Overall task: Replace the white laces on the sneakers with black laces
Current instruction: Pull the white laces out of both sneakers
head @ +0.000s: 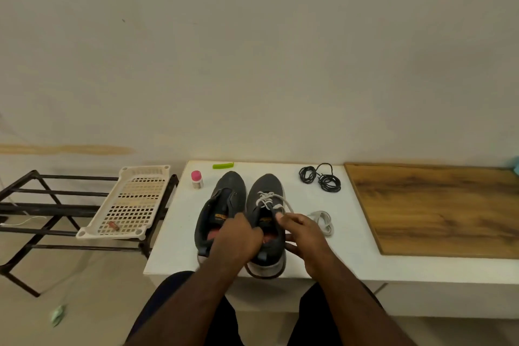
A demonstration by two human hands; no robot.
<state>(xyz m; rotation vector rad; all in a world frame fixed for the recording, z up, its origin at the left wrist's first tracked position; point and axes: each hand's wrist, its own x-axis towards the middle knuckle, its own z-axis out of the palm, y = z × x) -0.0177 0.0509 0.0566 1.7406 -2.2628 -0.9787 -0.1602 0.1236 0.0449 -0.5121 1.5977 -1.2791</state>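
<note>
While the two dark grey sneakers stand side by side on the white table (pixel 174 233), toes toward the wall, I note the following. The left sneaker (pixel 222 205) shows no lace in its eyelets. The right sneaker (pixel 265 205) carries the white lace (pixel 266 199) only across its forward eyelets; a loose loop of that lace runs back to my right hand (pixel 304 236).

Left hand (pixel 238 239): fingers curled over the collar of the right sneaker, gripping it at the opening. Right hand: thumb and fingertips pinch the white lace just above the tongue, with the remaining fingers bent beside the shoe's outer wall.

A removed white lace (pixel 323 220) lies coiled on the table just right of my right hand. The black laces (pixel 320 178) lie in two loose coils near the far edge, well apart from the shoes.

Other items: a small bottle with a pink cap (pixel 197 180) left of the left sneaker, a green clip-like piece (pixel 223 165) at the table's far edge, a wooden board (pixel 438 208) on the right, and a white perforated tray (pixel 132 202) resting on a black rack (pixel 42 205) to the left.
</note>
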